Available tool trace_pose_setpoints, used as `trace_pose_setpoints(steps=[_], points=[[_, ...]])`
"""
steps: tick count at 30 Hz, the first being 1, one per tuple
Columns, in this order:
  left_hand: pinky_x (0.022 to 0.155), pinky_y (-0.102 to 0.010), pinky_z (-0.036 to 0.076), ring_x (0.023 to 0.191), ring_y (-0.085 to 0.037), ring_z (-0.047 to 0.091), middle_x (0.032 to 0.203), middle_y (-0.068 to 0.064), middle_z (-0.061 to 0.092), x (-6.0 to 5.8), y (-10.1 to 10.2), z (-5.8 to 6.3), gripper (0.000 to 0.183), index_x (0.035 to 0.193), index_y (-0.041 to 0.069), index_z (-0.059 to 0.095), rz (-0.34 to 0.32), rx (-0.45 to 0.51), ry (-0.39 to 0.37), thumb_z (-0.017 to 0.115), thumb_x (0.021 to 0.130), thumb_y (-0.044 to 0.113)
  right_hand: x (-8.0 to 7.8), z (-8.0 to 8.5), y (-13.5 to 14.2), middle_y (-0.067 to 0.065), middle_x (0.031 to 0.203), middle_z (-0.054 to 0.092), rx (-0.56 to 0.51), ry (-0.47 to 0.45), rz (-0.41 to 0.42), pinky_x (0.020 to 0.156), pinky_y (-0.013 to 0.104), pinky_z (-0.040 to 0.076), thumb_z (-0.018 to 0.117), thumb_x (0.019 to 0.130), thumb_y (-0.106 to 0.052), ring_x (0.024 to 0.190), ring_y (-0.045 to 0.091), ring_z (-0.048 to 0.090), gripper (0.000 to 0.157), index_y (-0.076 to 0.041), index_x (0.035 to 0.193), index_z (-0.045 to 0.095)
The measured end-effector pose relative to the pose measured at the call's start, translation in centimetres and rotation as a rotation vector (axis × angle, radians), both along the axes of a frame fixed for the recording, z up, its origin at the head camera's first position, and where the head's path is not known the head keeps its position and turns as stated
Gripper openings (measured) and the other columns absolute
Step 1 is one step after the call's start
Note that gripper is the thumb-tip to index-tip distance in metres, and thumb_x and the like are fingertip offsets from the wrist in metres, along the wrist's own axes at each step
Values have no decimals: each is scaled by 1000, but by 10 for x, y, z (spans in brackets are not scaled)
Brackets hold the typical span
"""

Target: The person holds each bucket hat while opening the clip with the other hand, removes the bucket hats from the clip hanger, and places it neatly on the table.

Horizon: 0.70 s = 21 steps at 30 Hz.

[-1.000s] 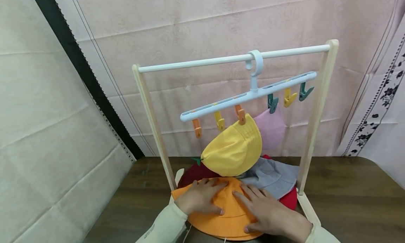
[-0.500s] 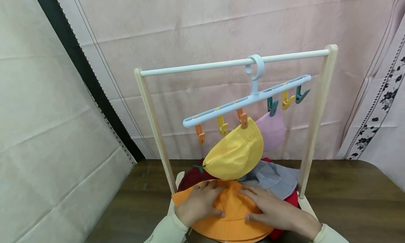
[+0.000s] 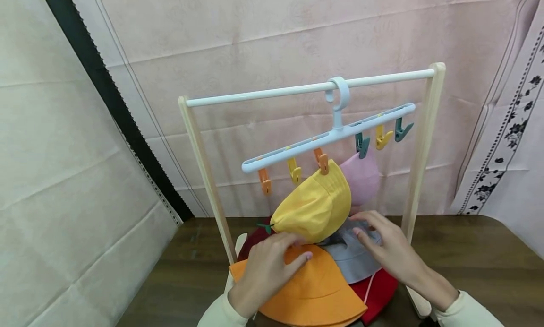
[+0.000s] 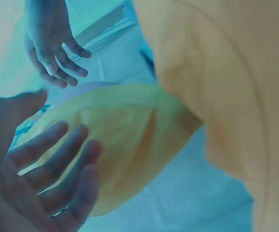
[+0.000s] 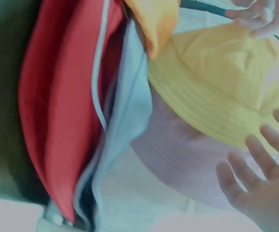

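My left hand [image 3: 269, 272] hovers over the orange bucket hat [image 3: 314, 296], its fingers near the lower edge of the hanging yellow hat [image 3: 316, 204]; in the left wrist view its fingers are apart, holding nothing. Above the grey-blue hat [image 3: 348, 253] is my right hand [image 3: 391, 249], fingers spread and relaxed with nothing in them. An orange clothespin [image 3: 321, 161] grips the yellow hat's brim. Behind it a purple hat [image 3: 363, 176] hangs from a green clothespin [image 3: 362, 145]. Under the pile show a red hat [image 3: 378, 289] and a dark red hat [image 3: 255, 239].
A light-blue clip hanger [image 3: 293, 151] hooks over the rack's top bar [image 3: 263, 94], tilted with its left end lower. Wooden posts [image 3: 420, 161] flank it. Other clothespins, such as the yellow clothespin [image 3: 294, 171], hang without hats. The brown table [image 3: 476, 261] extends to both sides.
Both hands have lifted off the orange hat. The right hand has moved right and up over the grey-blue hat, baring more of the red hat. The hanging hats stay clipped.
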<state>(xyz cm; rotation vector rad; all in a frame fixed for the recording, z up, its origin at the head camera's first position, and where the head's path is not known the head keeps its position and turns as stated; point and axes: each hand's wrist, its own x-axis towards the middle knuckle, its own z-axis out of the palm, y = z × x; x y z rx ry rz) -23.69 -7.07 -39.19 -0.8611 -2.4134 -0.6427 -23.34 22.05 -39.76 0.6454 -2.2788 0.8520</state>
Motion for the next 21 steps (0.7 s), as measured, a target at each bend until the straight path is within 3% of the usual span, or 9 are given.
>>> trace_pose_setpoints(steps=[4, 10, 14, 17, 21], points=[[69, -25, 55, 84, -9, 68, 95, 11, 74, -1, -1, 6, 17, 100, 22, 77, -32, 171, 184, 83, 93, 36, 1, 11, 5, -1, 121, 68, -11, 100, -44, 100, 4, 37, 76, 95, -1, 112, 17, 62, 32, -10, 125, 71], [79, -34, 52, 90, -20, 62, 100, 2, 69, -12, -2, 4, 9, 100, 16, 77, -75, 378, 365, 80, 95, 22, 2, 31, 10, 10, 125, 67, 49, 229, -82, 109, 4, 27, 79, 92, -1, 117, 27, 58, 36, -2, 126, 69], [85, -41, 46, 99, -24, 57, 115, -5, 66, -16, -3, 4, 19, 111, 13, 75, -34, 431, 389, 76, 97, 26, -3, 49, 13, 16, 126, 65, 11, 252, -115, 112, 6, 25, 77, 93, -1, 120, 34, 59, 36, 2, 127, 67], [89, -43, 46, 105, -27, 57, 125, -8, 65, -20, -3, 6, 29, 120, 9, 71, -24, 447, 388, 75, 98, 28, -9, 64, 14, 18, 127, 64, -20, 262, -146, 106, 11, 33, 75, 95, -1, 117, 35, 60, 37, 3, 130, 65], [97, -44, 50, 115, -29, 61, 133, -8, 64, -26, -4, 9, 43, 134, 6, 64, -42, 460, 363, 73, 99, 30, -18, 86, 12, 22, 134, 58, -67, 266, -162, 96, 35, 45, 73, 96, 0, 115, 39, 57, 43, 5, 137, 60]])
